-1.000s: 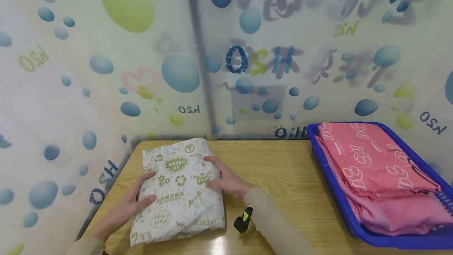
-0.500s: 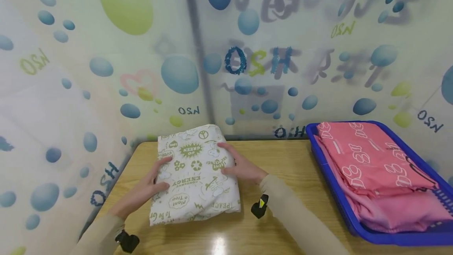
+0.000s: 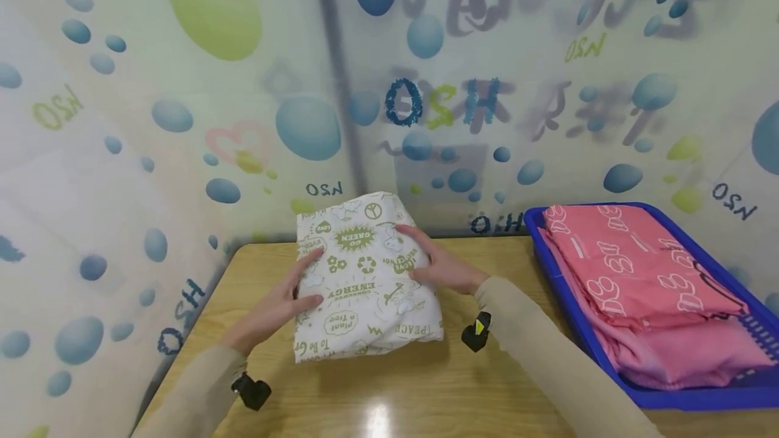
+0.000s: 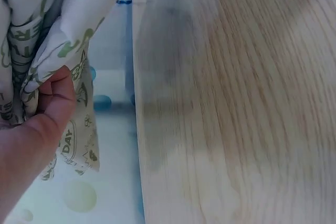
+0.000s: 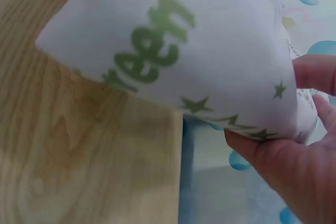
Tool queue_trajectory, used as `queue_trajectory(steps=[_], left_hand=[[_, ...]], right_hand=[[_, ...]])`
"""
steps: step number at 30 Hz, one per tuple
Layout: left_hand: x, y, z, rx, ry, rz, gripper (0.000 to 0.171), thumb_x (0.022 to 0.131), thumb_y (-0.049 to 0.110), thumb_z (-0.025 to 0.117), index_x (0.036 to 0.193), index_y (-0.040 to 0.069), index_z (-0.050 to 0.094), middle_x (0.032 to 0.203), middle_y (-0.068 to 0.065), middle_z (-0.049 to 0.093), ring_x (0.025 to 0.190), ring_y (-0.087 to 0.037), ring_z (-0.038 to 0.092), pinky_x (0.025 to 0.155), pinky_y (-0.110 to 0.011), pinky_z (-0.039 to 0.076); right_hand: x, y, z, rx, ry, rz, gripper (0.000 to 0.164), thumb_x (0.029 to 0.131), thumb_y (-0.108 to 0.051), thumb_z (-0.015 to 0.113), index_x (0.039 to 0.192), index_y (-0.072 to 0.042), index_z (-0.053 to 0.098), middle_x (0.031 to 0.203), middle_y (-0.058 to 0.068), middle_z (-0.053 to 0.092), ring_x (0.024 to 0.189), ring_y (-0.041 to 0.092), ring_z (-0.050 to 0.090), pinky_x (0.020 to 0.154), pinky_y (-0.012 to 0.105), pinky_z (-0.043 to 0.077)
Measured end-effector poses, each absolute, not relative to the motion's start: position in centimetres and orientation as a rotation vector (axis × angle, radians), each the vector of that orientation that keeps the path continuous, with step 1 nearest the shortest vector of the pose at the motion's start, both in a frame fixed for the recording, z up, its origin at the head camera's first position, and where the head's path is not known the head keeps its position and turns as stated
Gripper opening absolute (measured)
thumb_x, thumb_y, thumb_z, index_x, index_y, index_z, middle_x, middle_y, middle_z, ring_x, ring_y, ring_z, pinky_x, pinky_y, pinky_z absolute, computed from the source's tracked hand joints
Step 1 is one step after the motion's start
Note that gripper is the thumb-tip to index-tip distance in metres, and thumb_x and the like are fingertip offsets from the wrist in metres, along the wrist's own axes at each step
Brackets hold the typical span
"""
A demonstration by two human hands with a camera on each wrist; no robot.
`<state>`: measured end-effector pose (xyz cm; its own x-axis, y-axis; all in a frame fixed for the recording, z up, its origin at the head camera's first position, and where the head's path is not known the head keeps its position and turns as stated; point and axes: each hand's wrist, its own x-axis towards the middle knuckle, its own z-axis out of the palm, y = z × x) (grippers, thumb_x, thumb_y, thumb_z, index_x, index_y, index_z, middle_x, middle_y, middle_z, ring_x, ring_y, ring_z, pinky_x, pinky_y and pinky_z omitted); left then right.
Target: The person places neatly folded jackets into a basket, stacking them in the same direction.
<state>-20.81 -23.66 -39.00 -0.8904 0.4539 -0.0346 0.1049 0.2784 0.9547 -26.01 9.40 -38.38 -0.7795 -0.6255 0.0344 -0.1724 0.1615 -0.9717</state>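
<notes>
A folded white cloth (image 3: 365,276) with green lettering and drawings is lifted above the wooden table, its far end tipped up. My left hand (image 3: 274,309) grips its left side, and my right hand (image 3: 450,268) holds the right side. The left wrist view shows several layers of the cloth (image 4: 79,11), with the fingers of my left hand (image 4: 47,111) curled into the folds. In the right wrist view, the thumb and fingers of my right hand (image 5: 289,161) pinch the edge of the cloth (image 5: 105,35), and one corner hangs out past them.
At the right, a blue plastic basket (image 3: 688,400) holds folded pink clothes (image 3: 645,262) with white print. The wooden table (image 3: 487,384) ends at a wall covering (image 3: 523,113) printed with blue and green bubbles. Black wrist straps (image 3: 252,391) show at both sleeves.
Both hands have carried the folded cloth up and to the right, off the table. The basket of pink clothes stays in its place.
</notes>
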Motion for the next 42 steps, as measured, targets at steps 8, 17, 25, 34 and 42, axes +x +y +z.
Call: queue_trajectory(steps=[8,17,25,34,42], left_hand=[[-22.3,-21.6,-38.4,0.611,2.199,1.730,0.078,0.096,0.005,0.057,0.156,0.023,0.012,0.153,-0.018,0.018,0.113,-0.028,0.053,0.084,-0.032,0.051],[-23.7,-19.2,-36.9,0.596,2.216,1.737,0.075,0.095,0.011,0.061,0.155,0.030,0.019,0.144,-0.015,0.037,0.097,-0.027,0.061,0.082,-0.037,0.051],[-24.4,-17.2,-35.9,0.610,2.288,1.708,0.075,0.093,0.017,0.066,0.153,0.035,0.025,0.159,0.007,0.007,0.142,-0.025,0.013,0.107,-0.057,0.025],[-24.8,-14.8,-34.9,0.691,2.227,1.720,0.075,0.093,0.018,0.066,0.153,0.029,0.024,0.158,0.005,0.009,0.139,-0.027,0.020,0.104,-0.056,0.030],[-24.8,-12.2,-34.3,0.670,2.165,1.714,0.075,0.091,0.016,0.067,0.152,0.029,0.025,0.152,-0.004,0.025,0.126,-0.029,0.040,0.100,-0.049,0.038]], right_hand=[[-26.6,11.4,-37.0,-0.795,2.132,-1.642,0.085,0.088,0.006,0.057,0.156,-0.025,0.017,0.159,0.013,0.004,0.136,0.036,0.024,0.105,0.051,0.030],[-26.9,13.9,-35.1,-0.784,2.249,-1.609,0.085,0.087,0.004,0.060,0.155,-0.024,0.019,0.159,0.013,0.007,0.136,0.037,0.024,0.104,0.057,0.027],[-26.9,16.5,-33.7,-0.741,2.273,-1.552,0.081,0.092,-0.004,0.061,0.155,-0.032,0.018,0.153,0.014,0.017,0.125,0.035,0.038,0.097,0.048,0.038],[-26.4,19.4,-32.6,-0.671,2.382,-1.533,0.080,0.091,-0.011,0.067,0.153,-0.026,0.019,0.147,0.021,0.024,0.126,0.037,0.039,0.097,0.049,0.038],[-25.0,21.9,-32.8,-0.535,2.509,-1.528,0.082,0.088,-0.023,0.072,0.152,-0.024,0.021,0.146,0.022,0.024,0.123,0.037,0.040,0.095,0.047,0.041]])
